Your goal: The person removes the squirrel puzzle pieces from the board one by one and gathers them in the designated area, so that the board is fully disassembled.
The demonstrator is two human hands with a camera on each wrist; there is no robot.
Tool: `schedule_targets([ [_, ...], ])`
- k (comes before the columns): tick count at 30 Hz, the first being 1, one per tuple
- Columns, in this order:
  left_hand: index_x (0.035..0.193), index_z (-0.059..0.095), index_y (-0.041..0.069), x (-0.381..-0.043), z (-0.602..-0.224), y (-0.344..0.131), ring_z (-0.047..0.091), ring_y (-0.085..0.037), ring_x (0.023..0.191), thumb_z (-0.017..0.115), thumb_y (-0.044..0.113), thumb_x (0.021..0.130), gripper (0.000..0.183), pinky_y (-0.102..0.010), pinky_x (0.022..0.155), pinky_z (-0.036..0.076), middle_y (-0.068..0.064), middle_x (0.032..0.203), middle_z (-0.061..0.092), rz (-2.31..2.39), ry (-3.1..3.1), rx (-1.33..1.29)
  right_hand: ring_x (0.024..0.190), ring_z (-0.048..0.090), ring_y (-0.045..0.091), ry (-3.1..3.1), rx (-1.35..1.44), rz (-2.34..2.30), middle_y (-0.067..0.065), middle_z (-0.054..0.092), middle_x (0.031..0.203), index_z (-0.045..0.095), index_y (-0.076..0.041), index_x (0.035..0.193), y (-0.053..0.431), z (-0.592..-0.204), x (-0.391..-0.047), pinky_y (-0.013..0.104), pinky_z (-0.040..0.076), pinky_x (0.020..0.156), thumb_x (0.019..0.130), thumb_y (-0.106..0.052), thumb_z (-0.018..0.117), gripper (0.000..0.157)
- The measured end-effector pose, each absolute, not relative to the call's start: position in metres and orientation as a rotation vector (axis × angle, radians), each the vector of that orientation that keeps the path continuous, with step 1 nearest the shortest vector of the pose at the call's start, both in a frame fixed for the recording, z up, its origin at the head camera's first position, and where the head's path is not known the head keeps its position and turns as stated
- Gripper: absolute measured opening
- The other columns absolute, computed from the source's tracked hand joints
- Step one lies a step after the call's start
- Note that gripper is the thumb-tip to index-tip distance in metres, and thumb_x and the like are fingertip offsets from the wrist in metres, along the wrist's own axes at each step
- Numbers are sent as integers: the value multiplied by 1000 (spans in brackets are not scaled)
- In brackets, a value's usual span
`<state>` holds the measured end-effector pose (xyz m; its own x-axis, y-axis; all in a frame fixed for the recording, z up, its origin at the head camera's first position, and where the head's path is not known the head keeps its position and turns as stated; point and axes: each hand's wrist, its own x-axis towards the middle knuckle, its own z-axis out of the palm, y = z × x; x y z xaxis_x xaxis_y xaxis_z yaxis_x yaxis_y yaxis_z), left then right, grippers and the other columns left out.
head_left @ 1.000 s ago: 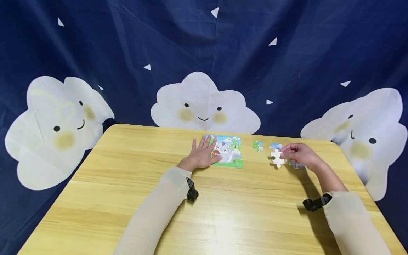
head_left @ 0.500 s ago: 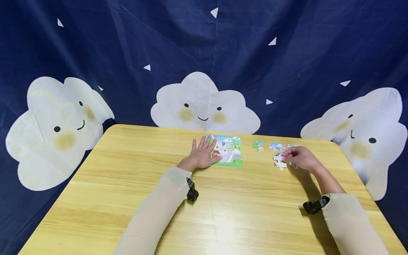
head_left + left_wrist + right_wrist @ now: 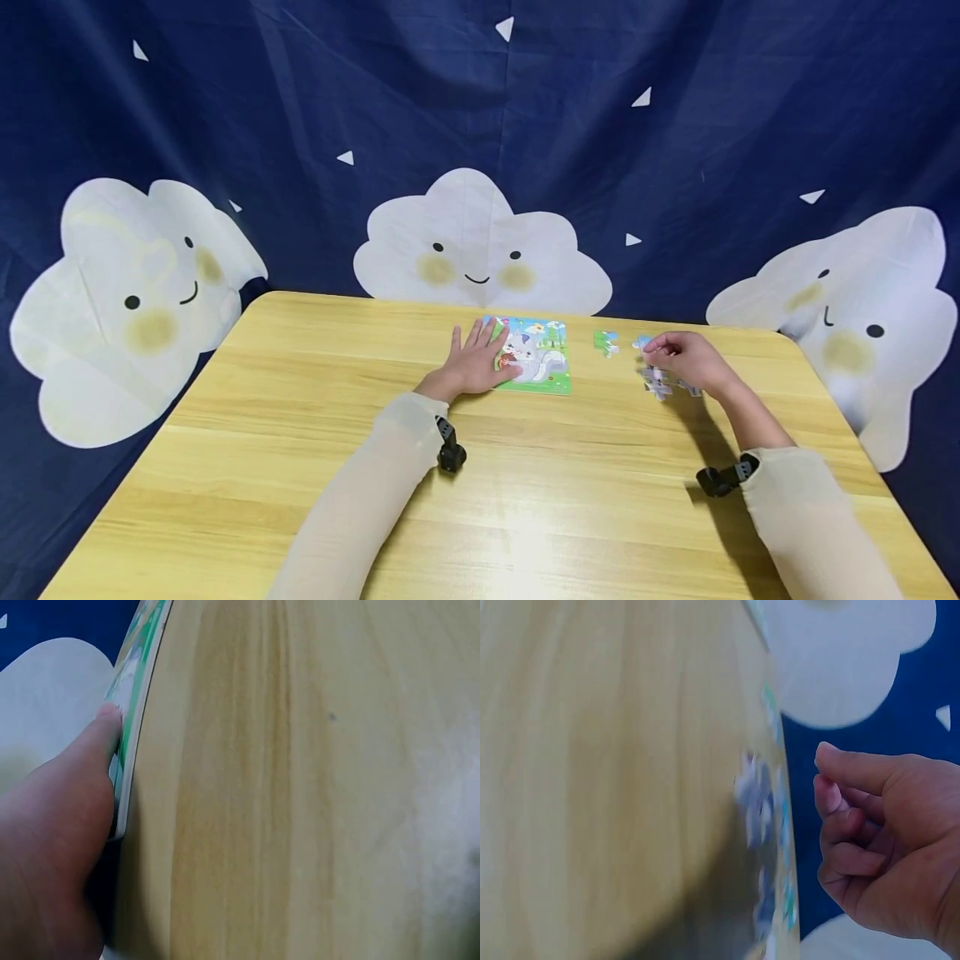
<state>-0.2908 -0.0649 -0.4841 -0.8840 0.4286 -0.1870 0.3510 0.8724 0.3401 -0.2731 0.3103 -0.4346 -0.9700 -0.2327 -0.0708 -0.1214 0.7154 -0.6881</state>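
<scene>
Head view: left hand (image 3: 471,367) flat, fingers spread, on puzzle (image 3: 551,377) on table (image 3: 585,467). Right hand (image 3: 690,360) curled, fingertips near blue piece (image 3: 640,342). Grey piece (image 3: 657,383), held pale side up a second ago, now lies released, printed side up: seemingly one more readied.

Left wrist view: thumb rests on puzzle edge.

Right wrist view: curled fingers seem to hold nothing; grey piece on table beside others.

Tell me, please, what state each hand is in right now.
Left hand: open, resting on the squirrel puzzle.
Right hand: closed, fingers curled, holding nothing visible.
</scene>
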Motion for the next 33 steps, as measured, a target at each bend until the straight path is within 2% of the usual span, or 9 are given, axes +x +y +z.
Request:
schedule_targets([
  [7,165,10,17,-287,-476,-67,-7,-34,156,45,62,102,86,-61,120,-12,-13,171,-3,495,2800,604,77,53,16,2750,-389,-1165,10,64,89,69,7,108,269,-426,-282,24,46,68,98,-10,67,20],
  [13,162,27,12,-286,-471,-71,5,-37,156,56,52,102,78,-64,121,-4,-17,169,11,681,2827,612,76,55,16,2714,-457,-1224,10,66,87,71,6,103,230,-429,-293,24,46,68,96,-7,69,15],
  [18,160,34,14,-291,-468,-74,10,-35,156,55,50,103,71,-62,122,2,-16,169,15,688,2882,634,77,57,16,2713,-522,-1202,7,67,84,72,3,99,194,-436,-296,28,47,72,95,-5,69,10],
  [26,162,27,11,-293,-459,-86,4,-36,156,47,56,104,76,-62,122,1,-15,170,10,492,2860,596,75,57,18,2695,-470,-1272,6,65,84,72,0,100,143,-452,-294,28,48,66,95,-5,68,8],
  [33,164,18,11,-293,-467,-97,1,-37,156,43,56,105,78,-61,122,-2,-15,170,6,465,2793,613,75,58,17,2737,-394,-1309,8,68,85,72,1,103,122,-467,-298,27,47,66,96,-8,69,12],
])
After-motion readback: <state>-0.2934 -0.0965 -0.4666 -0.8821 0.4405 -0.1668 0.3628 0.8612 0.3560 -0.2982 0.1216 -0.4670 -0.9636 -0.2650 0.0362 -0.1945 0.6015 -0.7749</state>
